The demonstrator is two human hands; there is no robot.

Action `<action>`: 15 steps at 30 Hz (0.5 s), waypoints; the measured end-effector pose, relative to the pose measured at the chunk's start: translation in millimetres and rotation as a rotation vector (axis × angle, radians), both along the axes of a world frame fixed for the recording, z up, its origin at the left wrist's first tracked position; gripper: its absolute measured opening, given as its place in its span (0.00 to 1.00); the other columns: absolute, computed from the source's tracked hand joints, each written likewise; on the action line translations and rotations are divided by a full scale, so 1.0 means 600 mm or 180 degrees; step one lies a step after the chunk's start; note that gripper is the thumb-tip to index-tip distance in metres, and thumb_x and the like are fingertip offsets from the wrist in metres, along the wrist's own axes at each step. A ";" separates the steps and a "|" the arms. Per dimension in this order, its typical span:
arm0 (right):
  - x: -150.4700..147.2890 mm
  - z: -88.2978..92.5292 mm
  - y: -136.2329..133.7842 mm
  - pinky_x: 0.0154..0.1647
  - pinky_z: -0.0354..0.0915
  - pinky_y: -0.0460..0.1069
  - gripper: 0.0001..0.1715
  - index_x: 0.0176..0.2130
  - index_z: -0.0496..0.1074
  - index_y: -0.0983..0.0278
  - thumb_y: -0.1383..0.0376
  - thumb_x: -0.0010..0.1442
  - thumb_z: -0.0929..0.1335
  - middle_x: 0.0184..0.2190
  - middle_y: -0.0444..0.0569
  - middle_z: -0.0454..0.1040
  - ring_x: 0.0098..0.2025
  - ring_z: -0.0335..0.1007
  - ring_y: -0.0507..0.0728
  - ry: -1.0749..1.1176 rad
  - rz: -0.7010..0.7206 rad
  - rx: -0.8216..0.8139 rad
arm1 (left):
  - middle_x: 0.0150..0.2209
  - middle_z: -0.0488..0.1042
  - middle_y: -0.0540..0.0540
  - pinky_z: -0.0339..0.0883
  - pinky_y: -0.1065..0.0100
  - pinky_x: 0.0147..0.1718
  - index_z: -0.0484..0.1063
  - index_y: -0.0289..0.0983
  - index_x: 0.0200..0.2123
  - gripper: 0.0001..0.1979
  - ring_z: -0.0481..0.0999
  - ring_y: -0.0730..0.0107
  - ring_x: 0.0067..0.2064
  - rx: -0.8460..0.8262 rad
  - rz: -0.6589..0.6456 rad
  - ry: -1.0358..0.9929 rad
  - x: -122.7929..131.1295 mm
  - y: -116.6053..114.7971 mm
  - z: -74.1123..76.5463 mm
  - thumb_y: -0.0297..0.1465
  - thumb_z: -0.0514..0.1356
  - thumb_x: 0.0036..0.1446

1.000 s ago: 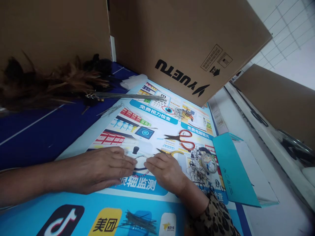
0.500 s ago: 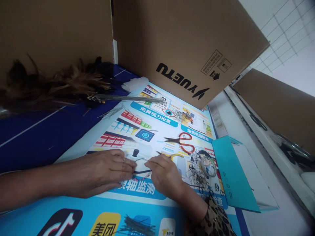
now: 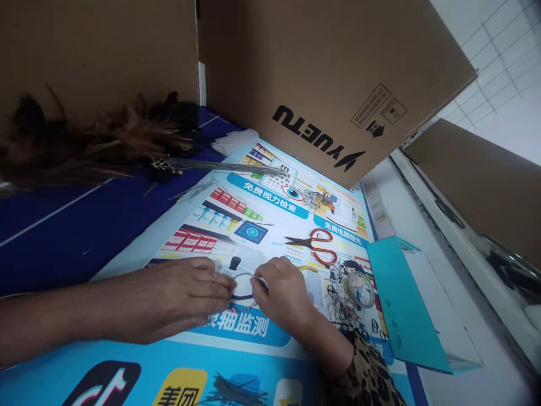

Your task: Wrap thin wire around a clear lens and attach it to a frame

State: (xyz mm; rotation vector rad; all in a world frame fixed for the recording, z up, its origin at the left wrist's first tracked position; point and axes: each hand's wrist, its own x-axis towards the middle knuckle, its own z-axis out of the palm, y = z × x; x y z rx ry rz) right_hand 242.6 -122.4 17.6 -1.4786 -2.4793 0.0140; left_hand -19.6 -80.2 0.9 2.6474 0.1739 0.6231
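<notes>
Both my hands rest low over the printed poster sheet, facing each other. My left hand (image 3: pixel 181 299) is closed, with its fingertips pinching one end of a thin, wire-like strand (image 3: pixel 243 275). The strand arcs across a small gap to my right hand (image 3: pixel 281 293), whose thumb and forefinger are closed on the other end. A thin strand with reddish beads (image 3: pixel 240 309) lies just below, between the hands; its ends are hidden. Beyond my right hand are red-handled scissors (image 3: pixel 319 245), lying with blades apart. A yellow-handled tool (image 3: pixel 310 269) is partly covered by that hand.
Small wire pieces lie in a tangled pile (image 3: pixel 342 299) beside a round clear roll (image 3: pixel 361 289). A teal box (image 3: pixel 406 304) stands at right. Feathers (image 3: pixel 105 135) and a long wire bundle (image 3: pixel 228 166) lie at left. Dark short wires (image 3: pixel 234 392) are in front; a carton (image 3: pixel 329 73) stands behind.
My right hand has turned and lifted slightly, now covering the yellow-handled tool's dark tip. The left hand stays almost in place. The whole view has shifted a little.
</notes>
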 end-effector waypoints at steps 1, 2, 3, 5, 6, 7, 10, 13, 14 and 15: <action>-0.001 -0.001 0.000 0.40 0.66 0.53 0.06 0.35 0.76 0.63 0.66 0.66 0.71 0.34 0.50 0.78 0.39 0.74 0.60 -0.0057 -0.0007 0.0010 | 0.56 0.83 0.44 0.65 0.65 0.62 0.75 0.42 0.59 0.18 0.79 0.60 0.60 -0.0012 -0.0011 -0.0016 0.000 0.000 0.000 0.25 0.59 0.68; -0.001 -0.001 0.000 0.40 0.66 0.53 0.06 0.35 0.76 0.63 0.66 0.66 0.71 0.33 0.50 0.78 0.39 0.73 0.60 -0.0104 -0.0001 0.0039 | 0.56 0.83 0.44 0.65 0.65 0.62 0.75 0.42 0.59 0.18 0.79 0.60 0.60 -0.0005 -0.0021 -0.0016 0.000 -0.001 0.000 0.25 0.59 0.68; -0.001 -0.003 0.001 0.40 0.65 0.53 0.07 0.34 0.76 0.63 0.66 0.67 0.70 0.33 0.50 0.77 0.38 0.73 0.60 -0.0144 0.0009 0.0071 | 0.56 0.83 0.44 0.65 0.65 0.62 0.75 0.42 0.59 0.18 0.79 0.60 0.61 0.0012 -0.0030 -0.0011 0.000 -0.001 0.000 0.25 0.58 0.68; -0.001 -0.006 0.002 0.39 0.64 0.52 0.08 0.34 0.76 0.63 0.65 0.68 0.70 0.32 0.49 0.77 0.37 0.72 0.59 -0.0178 0.0030 0.0135 | 0.56 0.83 0.43 0.65 0.64 0.62 0.75 0.42 0.59 0.18 0.79 0.60 0.61 0.0021 -0.0013 -0.0007 0.000 -0.002 0.000 0.25 0.58 0.68; -0.001 -0.008 0.002 0.38 0.63 0.52 0.09 0.34 0.75 0.62 0.65 0.68 0.69 0.32 0.49 0.77 0.37 0.71 0.59 -0.0172 0.0027 0.0160 | 0.56 0.83 0.43 0.65 0.63 0.62 0.75 0.42 0.58 0.18 0.79 0.60 0.61 0.0017 -0.0007 0.0004 0.000 -0.002 0.001 0.25 0.58 0.68; -0.002 -0.009 0.002 0.38 0.62 0.52 0.09 0.33 0.75 0.62 0.66 0.67 0.69 0.32 0.49 0.77 0.37 0.71 0.59 -0.0154 0.0010 0.0180 | 0.56 0.83 0.43 0.66 0.63 0.62 0.75 0.42 0.58 0.18 0.79 0.59 0.60 0.0002 0.0004 0.0006 0.000 -0.002 0.001 0.25 0.58 0.68; -0.004 -0.012 0.002 0.37 0.61 0.52 0.08 0.33 0.75 0.62 0.67 0.66 0.70 0.32 0.48 0.77 0.37 0.71 0.59 -0.0056 -0.0084 0.0178 | 0.55 0.83 0.44 0.66 0.63 0.62 0.75 0.42 0.58 0.18 0.80 0.60 0.59 -0.0014 0.0006 0.0033 0.000 -0.003 0.004 0.24 0.58 0.68; -0.007 -0.012 0.003 0.37 0.61 0.52 0.07 0.34 0.74 0.62 0.67 0.66 0.70 0.32 0.48 0.77 0.37 0.71 0.58 0.0025 -0.0173 0.0097 | 0.56 0.83 0.44 0.66 0.63 0.62 0.75 0.41 0.59 0.18 0.80 0.61 0.59 0.0103 -0.0031 0.0080 0.002 -0.004 0.008 0.25 0.57 0.68; -0.008 -0.012 0.004 0.37 0.61 0.52 0.07 0.34 0.74 0.62 0.67 0.66 0.70 0.32 0.48 0.77 0.37 0.71 0.58 0.0043 -0.0193 0.0062 | 0.55 0.84 0.46 0.67 0.64 0.62 0.75 0.42 0.58 0.18 0.80 0.62 0.58 0.0122 0.0050 0.0009 0.003 -0.005 0.009 0.25 0.58 0.68; -0.009 -0.011 0.004 0.37 0.60 0.52 0.07 0.34 0.74 0.62 0.68 0.66 0.69 0.32 0.47 0.77 0.37 0.71 0.58 0.0060 -0.0217 0.0030 | 0.54 0.84 0.47 0.67 0.65 0.62 0.76 0.43 0.58 0.18 0.81 0.63 0.58 0.0119 0.0141 -0.0084 0.003 -0.006 0.010 0.26 0.58 0.68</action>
